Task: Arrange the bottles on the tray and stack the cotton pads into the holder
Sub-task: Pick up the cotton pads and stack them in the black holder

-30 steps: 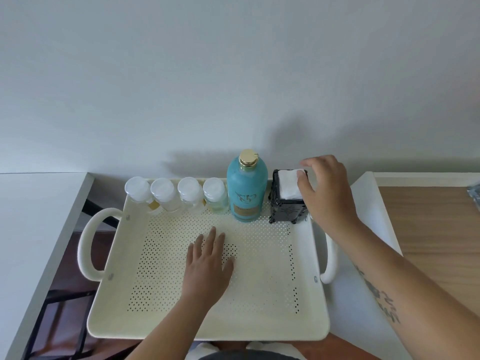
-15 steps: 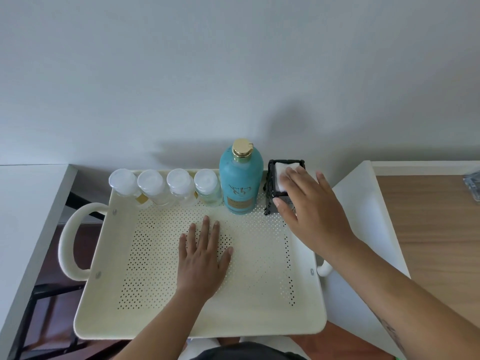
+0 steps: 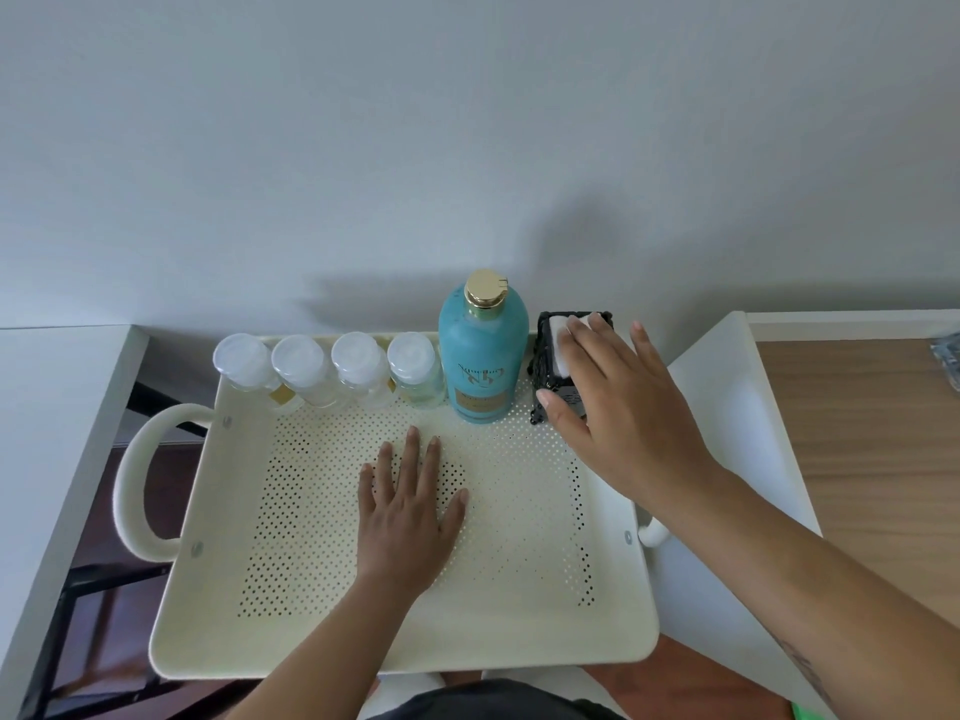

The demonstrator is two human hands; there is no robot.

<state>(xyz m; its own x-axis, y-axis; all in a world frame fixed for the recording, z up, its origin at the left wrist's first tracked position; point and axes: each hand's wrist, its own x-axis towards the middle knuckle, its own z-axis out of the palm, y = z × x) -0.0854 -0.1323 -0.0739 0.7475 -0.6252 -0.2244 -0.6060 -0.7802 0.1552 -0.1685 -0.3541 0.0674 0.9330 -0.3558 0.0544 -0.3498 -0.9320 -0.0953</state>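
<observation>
Pressing cotton pads (image 3: 558, 337) flush into holder (image 3: 541, 376).
Right hand (image 3: 623, 407) fingers straight, gripping nothing; left hand (image 3: 410, 511) flat, probably steadying tray (image 3: 519, 641).

Nothing here can be read with certainty. The teal bottle (image 3: 483, 356) carries a dark, looping script logo on its front, too small and distorted to make out. Below it sits a gold label (image 3: 479, 401) whose print is blurred.

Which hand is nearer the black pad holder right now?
Right. The right hand lies on top of the holder, touching the cotton pads; the left hand rests flat on the tray floor, apart from it.
</observation>
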